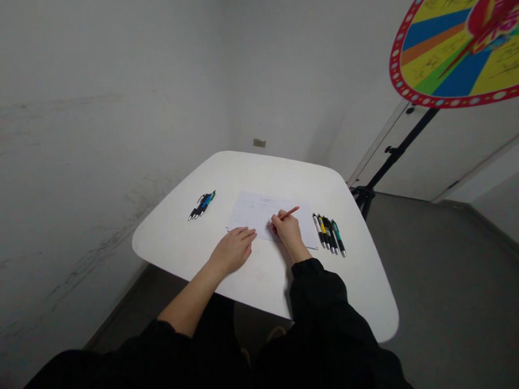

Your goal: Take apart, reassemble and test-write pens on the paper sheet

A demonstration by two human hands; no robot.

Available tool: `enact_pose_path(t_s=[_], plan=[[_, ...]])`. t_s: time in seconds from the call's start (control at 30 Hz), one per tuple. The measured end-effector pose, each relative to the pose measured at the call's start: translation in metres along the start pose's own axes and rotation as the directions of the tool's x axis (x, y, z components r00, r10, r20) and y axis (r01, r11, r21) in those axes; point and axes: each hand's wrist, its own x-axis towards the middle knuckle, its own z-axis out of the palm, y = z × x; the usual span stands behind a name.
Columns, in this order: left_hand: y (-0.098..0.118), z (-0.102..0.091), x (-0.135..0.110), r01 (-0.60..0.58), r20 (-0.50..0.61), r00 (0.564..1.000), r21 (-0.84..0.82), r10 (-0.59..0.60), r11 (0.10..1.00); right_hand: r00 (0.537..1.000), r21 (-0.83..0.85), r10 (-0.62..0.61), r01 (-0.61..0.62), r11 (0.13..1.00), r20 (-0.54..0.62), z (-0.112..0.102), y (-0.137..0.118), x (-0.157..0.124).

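Paper (pixel 260 214) is lying flat near the middle of the white counter (pixel 241 172), long side toward you, and you're writing on it.

Counter: it's carrying the sheet in the middle and one pen cluster on each side. Off to your right, the colour wheel (pixel 459 42) on its black stand (pixel 395 154) is standing beside the counter, not touched.

Sheet: faint marks are showing along the far edge. The part nearer you is looking blank, though at this size I can't read any of it. My read is that you're somewhere in the early part of filling it, with most of the page left.

Left hand (pixel 234 250): it's lying open, palm down, fingers stretched out, pinning the sheet's near left corner.

Right hand (pixel 287 230): it's closed around the red pen (pixel 291 211) and resting on the sheet toward its near edge. The tip is going down to the paper under your fingers, and the back end is sticking up and away to the right.

Right pens (pixel 329 234): several are lying side by side just beside the sheet's right edge, none being touched.

Left pens (pixel 202 205): a smaller dark and blue bundle is lying well apart from the sheet, also untouched.
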Motion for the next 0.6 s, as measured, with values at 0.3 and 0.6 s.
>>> enact_pose_path(t_s=[0.3, 0.6], plan=[[0.006, -0.003, 0.002, 0.035, 0.047, 0.998, 0.046, -0.038, 0.998, 0.998, 0.076, 0.033, -0.029, 0.997, -0.047, 0.000, 0.003, 0.000], [0.022, 0.003, 0.007, 0.076, 0.054, 0.995, 0.115, -0.082, 0.990, 0.999, 0.056, 0.024, -0.022, 0.998, -0.027, 0.002, 0.007, 0.001]])
